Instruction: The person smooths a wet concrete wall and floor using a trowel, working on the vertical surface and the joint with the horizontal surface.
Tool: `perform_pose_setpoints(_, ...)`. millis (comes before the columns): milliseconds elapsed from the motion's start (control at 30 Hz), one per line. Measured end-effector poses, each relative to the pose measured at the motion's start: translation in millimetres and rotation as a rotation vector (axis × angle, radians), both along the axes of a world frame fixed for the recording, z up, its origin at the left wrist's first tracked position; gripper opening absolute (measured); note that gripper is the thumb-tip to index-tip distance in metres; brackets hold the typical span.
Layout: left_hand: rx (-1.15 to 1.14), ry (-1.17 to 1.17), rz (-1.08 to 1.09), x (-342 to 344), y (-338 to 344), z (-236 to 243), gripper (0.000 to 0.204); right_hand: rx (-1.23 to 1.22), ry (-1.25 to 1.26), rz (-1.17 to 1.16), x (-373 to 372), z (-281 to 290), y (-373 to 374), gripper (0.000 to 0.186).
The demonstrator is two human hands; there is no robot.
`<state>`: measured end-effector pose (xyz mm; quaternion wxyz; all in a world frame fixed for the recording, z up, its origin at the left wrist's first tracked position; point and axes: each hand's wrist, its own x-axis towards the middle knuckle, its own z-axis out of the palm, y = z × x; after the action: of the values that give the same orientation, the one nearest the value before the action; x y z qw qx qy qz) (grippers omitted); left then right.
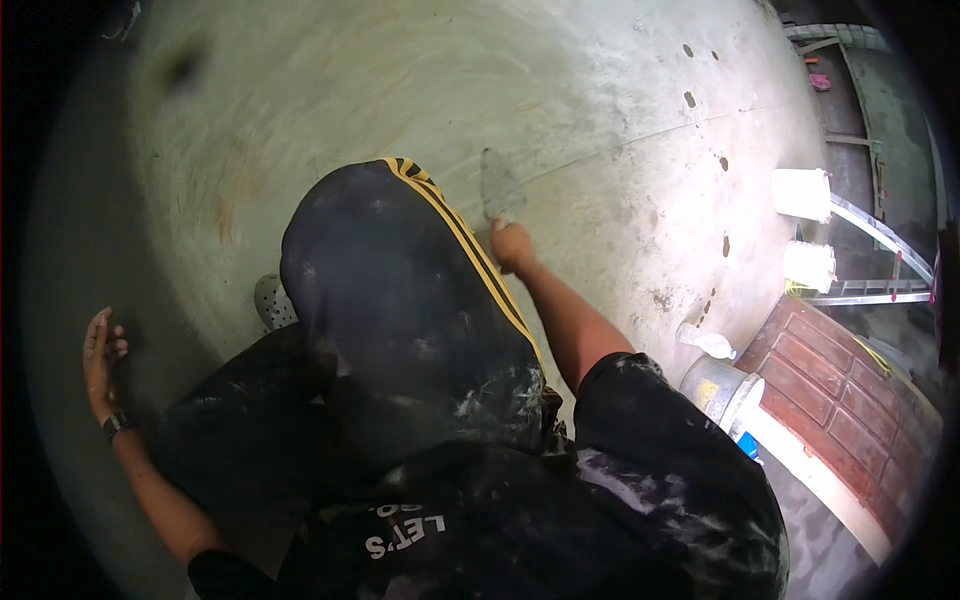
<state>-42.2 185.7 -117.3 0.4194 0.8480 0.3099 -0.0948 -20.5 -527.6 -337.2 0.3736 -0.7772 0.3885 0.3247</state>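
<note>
My right hand (512, 247) grips the handle of a flat grey trowel (500, 188), whose blade lies against the pale plastered surface (400, 90) just beyond my raised knee. My knee, in dark shorts with yellow stripes (400, 300), fills the middle of the view. Far out at the left edge my left hand (100, 350) rests flat on the grey surface, fingers loosely spread, holding nothing; a dark watch sits on its wrist. A grey perforated clog (272, 300) shows beside my knee.
Two white buckets (800, 193) stand at the right by a metal ladder (880, 260). A metal bucket (722, 390) sits lower right, beside a red-brown panelled door (840, 390) lying flat. Dark spots dot the plaster at upper right.
</note>
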Motion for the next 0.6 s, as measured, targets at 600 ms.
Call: perform_pose_setpoints(600, -0.086, 0.029, 0.054, -3.3, -13.0, 0.7, 0.055, -0.135, -0.240, -0.170, 99.7, -22.6, -142.4, 0.061)
